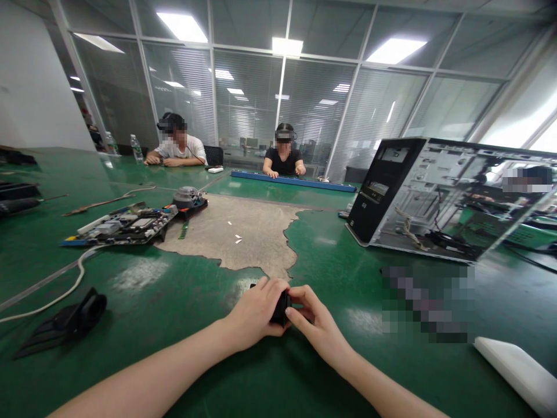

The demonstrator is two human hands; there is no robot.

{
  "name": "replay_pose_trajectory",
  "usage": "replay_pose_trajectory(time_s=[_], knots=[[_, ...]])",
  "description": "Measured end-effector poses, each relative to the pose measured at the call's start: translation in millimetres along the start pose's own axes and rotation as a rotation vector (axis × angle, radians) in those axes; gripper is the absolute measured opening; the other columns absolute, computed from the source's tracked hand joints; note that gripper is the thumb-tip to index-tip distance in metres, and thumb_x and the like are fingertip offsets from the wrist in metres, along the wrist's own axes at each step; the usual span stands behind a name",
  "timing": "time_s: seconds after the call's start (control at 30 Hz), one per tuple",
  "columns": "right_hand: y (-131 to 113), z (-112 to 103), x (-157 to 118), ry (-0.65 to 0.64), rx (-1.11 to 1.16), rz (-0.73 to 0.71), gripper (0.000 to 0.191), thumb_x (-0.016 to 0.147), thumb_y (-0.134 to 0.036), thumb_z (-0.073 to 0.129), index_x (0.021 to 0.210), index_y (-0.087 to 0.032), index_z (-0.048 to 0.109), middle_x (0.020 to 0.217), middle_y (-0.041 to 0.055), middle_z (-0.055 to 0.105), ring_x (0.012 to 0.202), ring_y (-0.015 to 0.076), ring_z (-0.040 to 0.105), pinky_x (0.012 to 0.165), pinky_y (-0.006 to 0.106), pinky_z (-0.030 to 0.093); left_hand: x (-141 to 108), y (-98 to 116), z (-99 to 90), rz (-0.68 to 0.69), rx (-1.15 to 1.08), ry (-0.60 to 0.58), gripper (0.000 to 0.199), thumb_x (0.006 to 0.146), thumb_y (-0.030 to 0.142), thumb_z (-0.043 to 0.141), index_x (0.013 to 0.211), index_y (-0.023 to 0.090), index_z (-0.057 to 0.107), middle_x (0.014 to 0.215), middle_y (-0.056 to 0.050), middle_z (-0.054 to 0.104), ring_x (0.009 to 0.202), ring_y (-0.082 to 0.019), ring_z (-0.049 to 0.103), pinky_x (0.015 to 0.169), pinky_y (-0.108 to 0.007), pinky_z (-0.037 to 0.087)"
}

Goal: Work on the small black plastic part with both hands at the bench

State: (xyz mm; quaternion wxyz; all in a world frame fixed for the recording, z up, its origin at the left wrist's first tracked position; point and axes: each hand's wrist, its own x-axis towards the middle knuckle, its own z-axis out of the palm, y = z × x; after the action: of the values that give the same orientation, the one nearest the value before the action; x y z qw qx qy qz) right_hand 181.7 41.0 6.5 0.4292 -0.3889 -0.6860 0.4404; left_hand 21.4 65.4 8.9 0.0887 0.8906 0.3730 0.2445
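A small black object (281, 307) is held between both hands just above the green table (187, 371), near the middle front. My left hand (259, 307) wraps round it from the left, covering much of it. From the right, the thumb and fingers of my right hand (315, 322) pinch its edge. What the object is cannot be made out. Beyond my hands lies a bare brown patch (243, 232) of the tabletop with a few white scraps on it.
A circuit board (130, 226) and a round fan part (189, 197) lie at left, with a black plastic piece (69, 322) nearer. An open computer case (435, 197) stands right, a white block (517, 368) in front. Two people sit across the table behind a blue bar (296, 181).
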Motion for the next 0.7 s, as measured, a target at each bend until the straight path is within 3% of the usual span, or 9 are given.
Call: replay_pose_trajectory(time_s=[0.27, 0.7], knots=[[3.6, 1.9, -1.4, -0.007, 0.025, 0.063, 0.013, 0.08, -0.024, 0.049, 0.092, -0.022, 0.043, 0.088, 0.0013, 0.051, 0.085, 0.0151, 0.055, 0.076, 0.032, 0.047, -0.1, -0.1, -1.7, 0.003, 0.0, 0.002, 0.053, 0.062, 0.018, 0.063, 0.107, 0.02, 0.036, 0.103, -0.002, 0.05, 0.087, -0.021, 0.044, 0.074, -0.034, 0.041], [9.0, 1.5, 0.5, 0.048, 0.008, 0.003, 0.011, 0.078, -0.025, 0.05, 0.089, -0.021, 0.047, 0.095, 0.0027, 0.05, 0.09, 0.0161, 0.053, 0.077, 0.031, 0.047, 0.2, -4.2, 4.7, 0.036, 0.018, 0.039, 0.05, 0.063, 0.02, 0.062, 0.106, 0.02, 0.036, 0.104, -0.003, 0.049, 0.087, -0.021, 0.044, 0.076, -0.035, 0.041]])
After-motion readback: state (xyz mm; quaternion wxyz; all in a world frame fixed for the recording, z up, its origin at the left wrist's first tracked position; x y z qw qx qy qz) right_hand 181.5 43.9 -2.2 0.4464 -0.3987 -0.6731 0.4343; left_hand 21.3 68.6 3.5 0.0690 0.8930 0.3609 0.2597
